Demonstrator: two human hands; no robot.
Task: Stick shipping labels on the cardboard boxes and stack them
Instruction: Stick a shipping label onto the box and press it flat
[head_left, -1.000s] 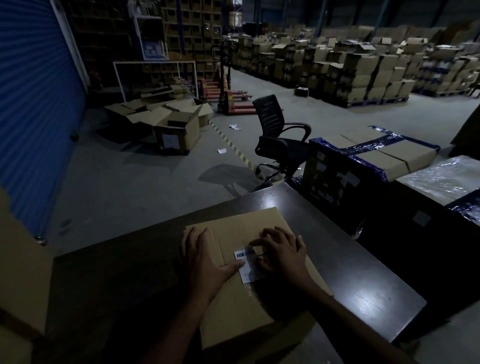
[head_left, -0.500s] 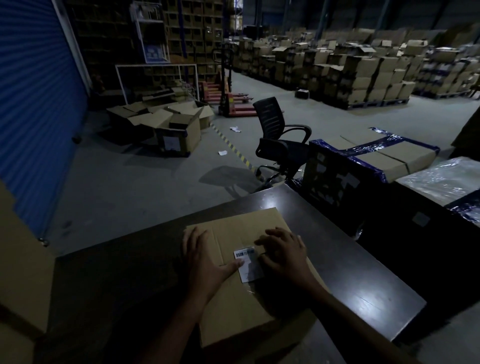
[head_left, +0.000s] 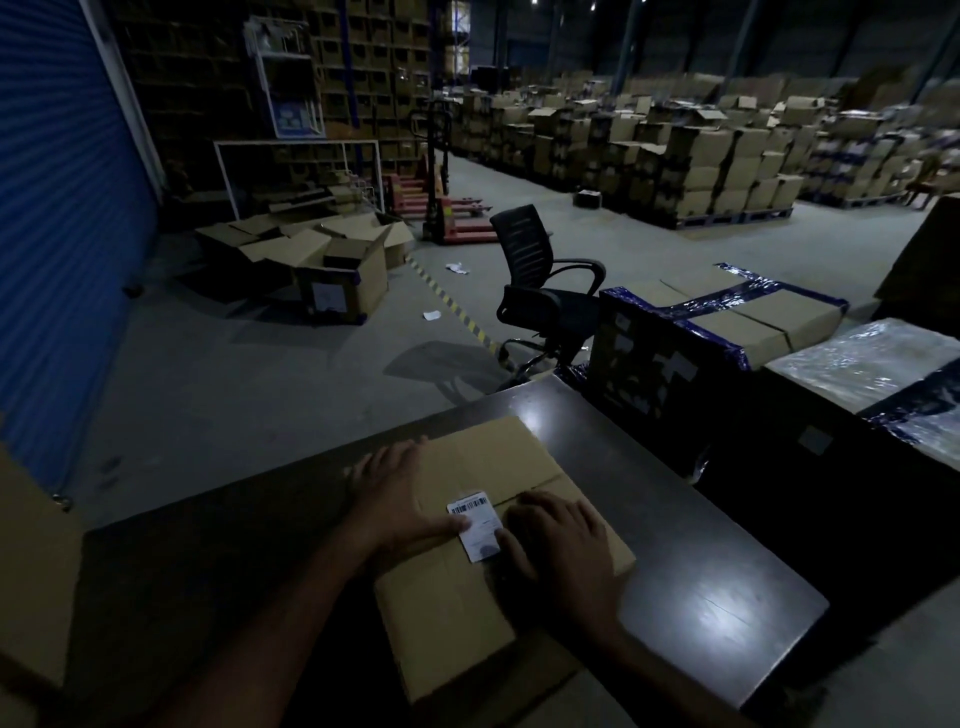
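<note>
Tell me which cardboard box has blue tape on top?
The big brown cardboard box beside the black office chair. The flat brown box under the hands has only a white label.

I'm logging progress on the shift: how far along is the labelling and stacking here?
Done: the label lies on the cardboard box. In hand: left hand and right hand lie flat, pressing it down. Left: this box sits alone on the table, not yet stacked.

Dim overall. Overhead light glares off the dark glossy tabletop (head_left: 691, 613) near its right edge; the forearms are in deep shadow. Wide-angle bending warps the frame's edges; distant stacks blur.
</note>
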